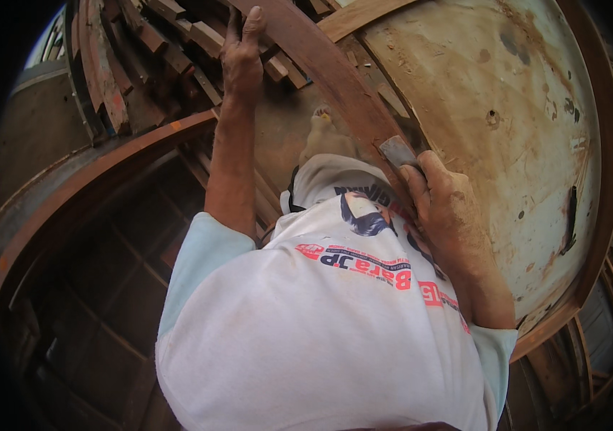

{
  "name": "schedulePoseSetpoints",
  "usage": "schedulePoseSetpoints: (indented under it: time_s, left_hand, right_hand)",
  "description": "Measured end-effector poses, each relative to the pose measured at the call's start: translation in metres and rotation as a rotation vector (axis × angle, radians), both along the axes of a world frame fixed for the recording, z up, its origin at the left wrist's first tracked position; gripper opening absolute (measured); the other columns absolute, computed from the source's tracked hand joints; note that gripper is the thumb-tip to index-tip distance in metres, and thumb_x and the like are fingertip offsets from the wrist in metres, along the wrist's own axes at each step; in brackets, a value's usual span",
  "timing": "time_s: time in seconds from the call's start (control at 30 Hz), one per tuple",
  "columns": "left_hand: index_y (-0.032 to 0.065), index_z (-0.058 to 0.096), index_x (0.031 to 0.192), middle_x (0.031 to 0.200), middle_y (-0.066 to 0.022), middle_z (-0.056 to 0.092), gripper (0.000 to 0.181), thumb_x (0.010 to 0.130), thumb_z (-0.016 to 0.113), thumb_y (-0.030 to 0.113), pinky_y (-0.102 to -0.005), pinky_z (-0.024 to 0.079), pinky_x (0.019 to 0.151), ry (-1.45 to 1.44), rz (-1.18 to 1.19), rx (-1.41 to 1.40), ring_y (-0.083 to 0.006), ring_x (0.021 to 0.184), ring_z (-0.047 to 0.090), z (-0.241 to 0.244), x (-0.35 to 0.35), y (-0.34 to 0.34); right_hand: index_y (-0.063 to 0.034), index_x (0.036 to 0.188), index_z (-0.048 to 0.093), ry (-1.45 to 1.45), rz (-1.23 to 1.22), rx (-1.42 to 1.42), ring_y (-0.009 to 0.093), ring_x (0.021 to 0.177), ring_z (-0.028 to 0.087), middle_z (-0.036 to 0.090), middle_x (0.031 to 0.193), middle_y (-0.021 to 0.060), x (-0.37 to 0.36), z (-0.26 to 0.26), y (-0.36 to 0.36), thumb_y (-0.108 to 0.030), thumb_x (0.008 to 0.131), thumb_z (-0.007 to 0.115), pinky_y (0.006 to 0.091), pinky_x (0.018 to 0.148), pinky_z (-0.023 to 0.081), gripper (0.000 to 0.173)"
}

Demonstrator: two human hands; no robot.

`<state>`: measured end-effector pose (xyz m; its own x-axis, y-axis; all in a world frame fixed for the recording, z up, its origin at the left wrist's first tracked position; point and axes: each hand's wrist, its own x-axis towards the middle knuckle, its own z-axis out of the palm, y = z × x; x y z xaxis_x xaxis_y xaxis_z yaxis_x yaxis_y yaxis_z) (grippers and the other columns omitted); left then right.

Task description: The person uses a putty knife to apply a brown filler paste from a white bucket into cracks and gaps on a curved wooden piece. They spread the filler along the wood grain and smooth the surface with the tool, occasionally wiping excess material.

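Observation:
A long reddish-brown wooden board [333, 70] slants from the top of the view down to my torso. Near its upper part is my left hand [243, 59], thumb and a finger raised at the board's left edge; whether it grips the board is hard to tell. My right hand [438, 186] is closed around a small flat grey piece [397, 151], perhaps a metal scraper blade or folded sandpaper, which lies against the board's lower right edge. The fingers curl toward the board, and the palm is hidden.
Stacked wooden offcuts [150, 48] fill the upper left. A stained pale panel [500, 134] with a curved wooden rim lies at right, a dark thin object [570, 221] on it. A curved wooden frame [96, 167] stands at left. A bare foot [321, 113] is below the board.

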<state>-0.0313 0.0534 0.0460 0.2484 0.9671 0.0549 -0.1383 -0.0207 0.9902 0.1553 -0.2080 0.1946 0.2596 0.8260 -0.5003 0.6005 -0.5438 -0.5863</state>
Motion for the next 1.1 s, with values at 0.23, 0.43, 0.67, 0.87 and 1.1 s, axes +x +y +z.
schedulePoseSetpoints:
  time_s: [0.23, 0.43, 0.67, 0.87, 1.1]
  left_hand:
    - [-0.0022, 0.04, 0.162, 0.15, -0.0109, 0.057, 0.068, 0.111, 0.059, 0.039, -0.0335, 0.046, 0.113, -0.009, -0.005, 0.004, -0.0199, 0.132, 0.057, 0.005, 0.001, -0.001]
    - [-0.0014, 0.044, 0.16, 0.144, -0.0089, 0.06, 0.064, 0.111, 0.06, 0.038, -0.0327, 0.047, 0.11, 0.0, 0.037, -0.039, -0.018, 0.128, 0.058, 0.005, 0.001, -0.002]
    - [-0.0025, 0.045, 0.154, 0.152, -0.0249, 0.05, 0.094, 0.092, 0.081, 0.059, -0.0462, 0.037, 0.122, 0.475, 0.284, 0.546, -0.0358, 0.146, 0.045, -0.004, -0.006, -0.027]
    - [0.0148, 0.074, 0.133, 0.152, -0.0086, 0.06, 0.074, 0.077, 0.089, 0.061, -0.0528, 0.035, 0.125, 0.432, -0.451, 0.885, -0.0337, 0.152, 0.042, 0.045, -0.001, -0.116]
    - [0.0156, 0.079, 0.105, 0.125, -0.0012, 0.076, 0.029, 0.081, 0.092, 0.026, -0.0516, 0.04, 0.121, 0.42, -0.452, 1.038, -0.0296, 0.136, 0.061, 0.026, 0.003, -0.129]
  right_hand:
    - [-0.0007, 0.098, 0.063, 0.169, 0.054, -0.039, 0.025, 0.057, 0.064, 0.066, 0.068, 0.0147, 0.024, -0.015, 0.002, -0.023, 0.11, 0.062, 0.0383, 0.054, 0.048, 0.025]
    - [-0.0027, 0.101, 0.064, 0.905, -0.445, -0.184, 0.006, 0.047, 0.048, 0.056, 0.063, -0.003, 0.005, -0.002, 0.02, -0.023, 0.112, 0.06, 0.0237, 0.045, 0.041, 0.024]
    - [0.0025, 0.131, 0.061, 0.569, -0.492, 0.236, 0.007, 0.072, 0.06, 0.065, 0.092, 0.0035, 0.033, -0.001, -0.008, -0.017, 0.112, 0.054, 0.0232, 0.065, 0.051, 0.029]
    - [0.004, 0.14, 0.062, 0.381, -0.585, 0.214, 0.007, 0.076, 0.06, 0.066, 0.094, 0.0041, 0.022, -0.002, -0.069, -0.012, 0.11, 0.053, 0.0252, 0.068, 0.053, 0.035]
    - [0.0018, 0.138, 0.065, 0.137, -0.426, 0.223, 0.011, 0.071, 0.064, 0.068, 0.093, 0.0083, 0.002, -0.001, -0.118, -0.006, 0.107, 0.056, 0.0293, 0.066, 0.055, 0.033]
